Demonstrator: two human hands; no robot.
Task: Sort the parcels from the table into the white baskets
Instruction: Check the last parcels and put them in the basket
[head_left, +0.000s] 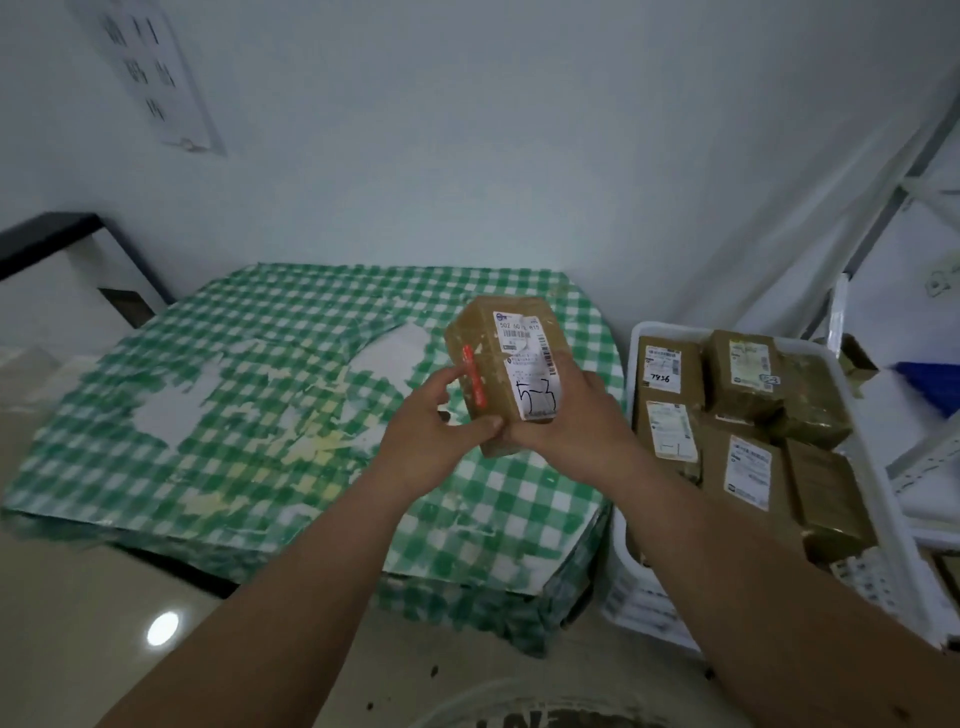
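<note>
A: What are the hands doing?

B: Both hold one brown parcel (506, 364) up above the counter (249, 415); the left hand (431, 436) curls round its near left edge, thumb pressed along the bottom corner and fingertips on the side by a red strip; the right hand (576, 415) wraps the lower right side, fingers hidden behind the box, so each grip is closed on the parcel rather than spread.

A: How does the parcel sit in that grip?

B: Tilted, its far end higher than the hands; a white shipping label faces up, with handwriting at the end nearest the right hand.

A: And around it?

B: Below and to the left of the grip lies the counter, covered in a green-and-white check cloth (493, 493) worn through to white in patches; to the right of the grip, near the right forearm, stands a white basket (878, 483) beside the counter, holding several brown parcels (743, 395) packed close, most with white labels up; beyond the basket a pale shelf frame (924, 457) rises; up and left of the grip a paper sheet (150, 73) hangs on the wall, its print too blurred to read.
</note>
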